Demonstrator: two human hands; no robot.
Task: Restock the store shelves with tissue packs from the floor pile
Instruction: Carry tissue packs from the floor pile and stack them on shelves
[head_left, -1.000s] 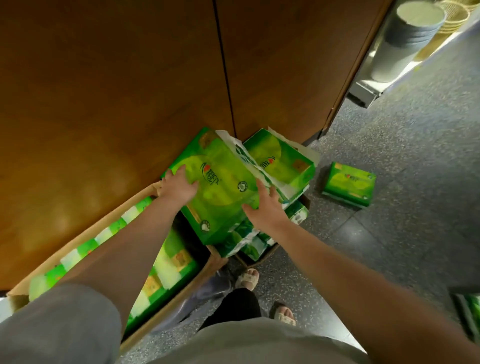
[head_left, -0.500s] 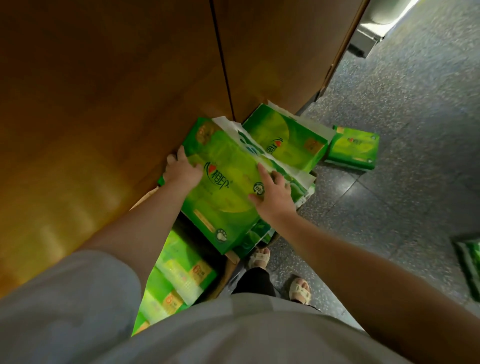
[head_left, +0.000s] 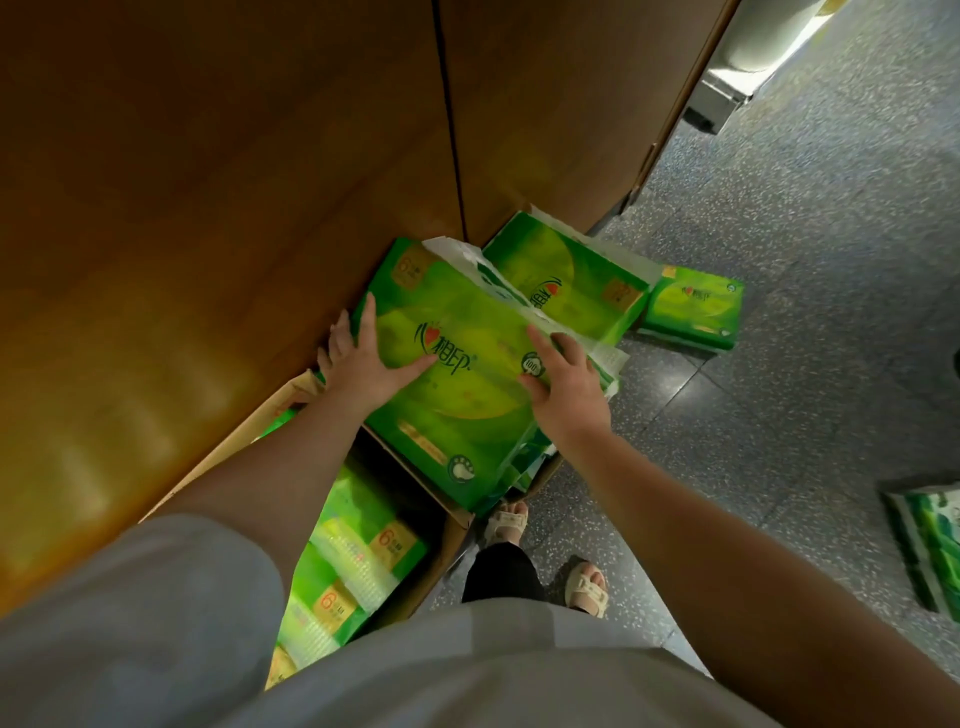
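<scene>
Tissue pack (head_left: 457, 374) raised higher, left hand (head_left: 363, 364) and right hand (head_left: 566, 384) gripping its edges

- A tall wooden panel wall (head_left: 234, 208) in warm brown fills the left and upper part of the view, split by a dark vertical seam (head_left: 449, 119).
- Its surface shines with soft yellowish glare low on the left.
- The floor (head_left: 805, 389) is dark grey speckled stone laid in large tiles with thin joints.
- At the top right a metal fixture base (head_left: 719, 101) stands on the floor in bright white light.
</scene>
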